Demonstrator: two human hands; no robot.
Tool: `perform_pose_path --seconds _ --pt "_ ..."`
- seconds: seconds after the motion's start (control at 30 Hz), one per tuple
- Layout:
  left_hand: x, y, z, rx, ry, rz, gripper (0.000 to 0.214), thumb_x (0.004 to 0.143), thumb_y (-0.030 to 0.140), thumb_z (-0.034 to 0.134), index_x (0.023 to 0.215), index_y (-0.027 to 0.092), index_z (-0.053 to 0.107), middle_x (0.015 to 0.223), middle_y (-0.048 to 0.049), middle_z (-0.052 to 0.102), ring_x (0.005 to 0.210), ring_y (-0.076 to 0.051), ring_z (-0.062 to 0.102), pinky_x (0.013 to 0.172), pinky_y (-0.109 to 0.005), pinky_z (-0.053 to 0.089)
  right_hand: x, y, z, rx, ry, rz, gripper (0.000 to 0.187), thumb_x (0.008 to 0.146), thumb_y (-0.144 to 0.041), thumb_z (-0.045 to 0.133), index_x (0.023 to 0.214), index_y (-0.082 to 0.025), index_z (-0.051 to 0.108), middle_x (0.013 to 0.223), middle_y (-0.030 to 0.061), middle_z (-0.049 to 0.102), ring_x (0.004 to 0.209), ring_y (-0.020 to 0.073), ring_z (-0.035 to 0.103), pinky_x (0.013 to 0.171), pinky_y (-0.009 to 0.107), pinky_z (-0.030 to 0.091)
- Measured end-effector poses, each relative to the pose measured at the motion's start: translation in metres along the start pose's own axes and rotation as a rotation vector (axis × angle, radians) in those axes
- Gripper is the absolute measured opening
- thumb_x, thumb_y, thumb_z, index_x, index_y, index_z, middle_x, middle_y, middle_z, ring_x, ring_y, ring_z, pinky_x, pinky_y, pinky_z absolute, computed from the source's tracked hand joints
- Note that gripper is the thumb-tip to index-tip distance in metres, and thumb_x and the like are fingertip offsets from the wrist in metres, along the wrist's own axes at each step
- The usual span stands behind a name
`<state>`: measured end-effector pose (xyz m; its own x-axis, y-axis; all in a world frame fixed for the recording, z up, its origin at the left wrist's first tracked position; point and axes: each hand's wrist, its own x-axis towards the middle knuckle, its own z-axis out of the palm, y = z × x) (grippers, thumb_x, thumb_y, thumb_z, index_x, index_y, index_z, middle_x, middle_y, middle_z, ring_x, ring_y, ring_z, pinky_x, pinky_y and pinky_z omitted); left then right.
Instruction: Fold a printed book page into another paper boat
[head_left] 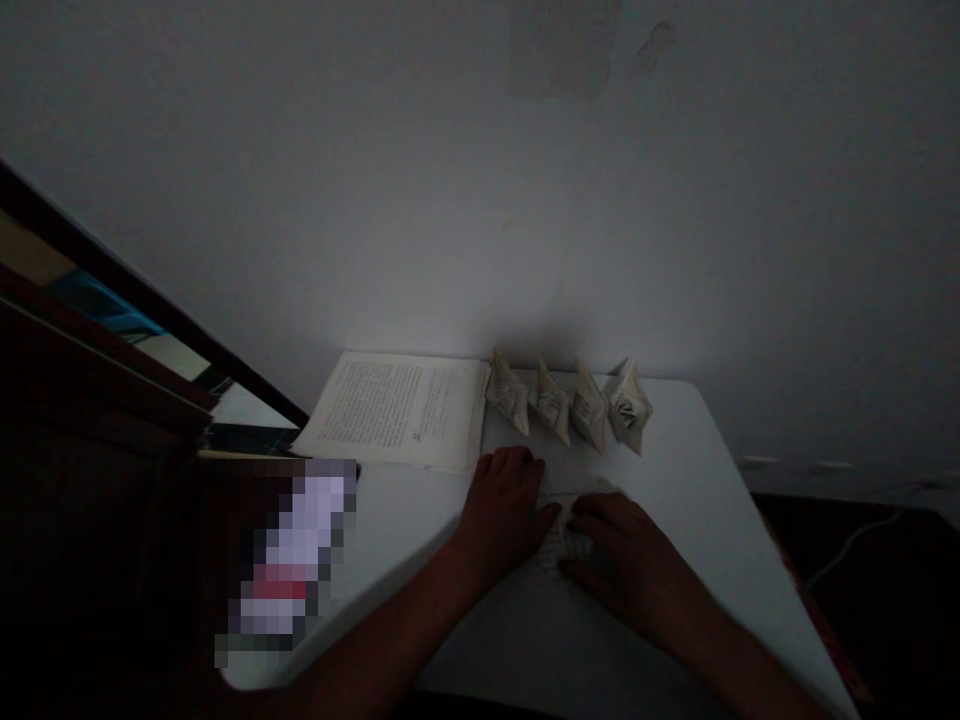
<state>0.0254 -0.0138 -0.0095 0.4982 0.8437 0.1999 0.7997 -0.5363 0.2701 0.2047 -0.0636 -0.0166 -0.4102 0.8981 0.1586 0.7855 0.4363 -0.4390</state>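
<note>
We log colours: small paper (553,553), whitish with lines of dark print | four paper boats (553,402), dull cream, dark printed marks | page stack (375,405), off-white, rows of black print | tabletop (694,460), plain pale grey | wall (435,200), grey, darker patch on top | pixelated object (304,530), lilac, red band

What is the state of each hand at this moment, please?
Left hand: open, at the left side of the printed paper.
Right hand: open, over the paper's right side; too dark to tell any grip.
</note>
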Motion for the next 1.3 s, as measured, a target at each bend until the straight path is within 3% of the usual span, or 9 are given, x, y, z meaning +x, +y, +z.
perform_pose_path --seconds 0.4,0.67,0.9,1.07,1.13,1.3 --pt "0.002 0.001 0.0 -0.059 0.028 0.007 0.038 0.073 0.032 0.068 0.104 0.019 0.051 0.108 -0.0072 0.053 0.102 -0.024 0.046 0.088 -0.041 0.037 -0.002 0.003 0.002 -0.007 0.022 -0.013 0.024 0.074 -0.028 0.066 0.096 -0.021 0.063 0.105 0.009 0.059 0.096 0.0254 0.054 0.084 0.043 0.046" --pt "0.007 0.004 0.0 -0.039 -0.007 0.046 0.017 0.075 0.026 0.065 0.086 0.019 0.054 0.085 -0.0021 0.06 0.088 -0.02 0.05 0.082 -0.038 0.036 -0.002 0.003 0.003 -0.01 0.028 -0.011 0.023 0.073 -0.027 0.067 0.094 -0.021 0.065 0.104 0.0092 0.06 0.096 0.0257 0.055 0.084 0.043 0.046" --pt "0.013 0.005 -0.001 0.017 -0.048 0.106 0.006 0.079 0.025 0.06 0.079 0.019 0.059 0.078 -0.002 0.065 0.083 -0.02 0.053 0.078 -0.037 0.034 -0.006 0.005 -0.005 0.0 0.039 -0.041 0.018 0.077 -0.023 0.06 0.095 -0.022 0.064 0.099 0.0076 0.065 0.093 0.0232 0.059 0.082 0.04 0.049" --pt "0.015 0.006 -0.002 0.037 -0.059 0.114 0.006 0.08 0.024 0.059 0.076 0.019 0.059 0.075 -0.0021 0.066 0.079 -0.02 0.055 0.075 -0.036 0.033 -0.003 0.018 -0.022 -0.052 0.254 -0.071 0.02 0.082 -0.024 0.054 0.101 -0.022 0.061 0.104 0.008 0.064 0.099 0.0233 0.057 0.086 0.041 0.047" --pt "0.014 0.007 -0.001 0.052 -0.053 0.12 0.007 0.081 0.023 0.057 0.076 0.019 0.058 0.075 -0.0016 0.066 0.078 -0.019 0.056 0.074 -0.036 0.033 0.003 0.023 -0.026 -0.108 0.273 -0.086 0.027 0.081 -0.024 0.057 0.107 -0.021 0.06 0.108 0.0088 0.062 0.104 0.0242 0.055 0.09 0.042 0.044" --pt "0.011 0.007 0.004 0.062 -0.023 0.124 0.009 0.084 0.022 0.053 0.077 0.018 0.057 0.073 -0.0012 0.065 0.075 -0.018 0.056 0.074 -0.035 0.032 0.02 0.029 -0.026 -0.133 0.091 -0.105 0.04 0.076 -0.019 0.059 0.117 -0.018 0.056 0.108 0.0093 0.064 0.099 0.0244 0.057 0.087 0.042 0.044"
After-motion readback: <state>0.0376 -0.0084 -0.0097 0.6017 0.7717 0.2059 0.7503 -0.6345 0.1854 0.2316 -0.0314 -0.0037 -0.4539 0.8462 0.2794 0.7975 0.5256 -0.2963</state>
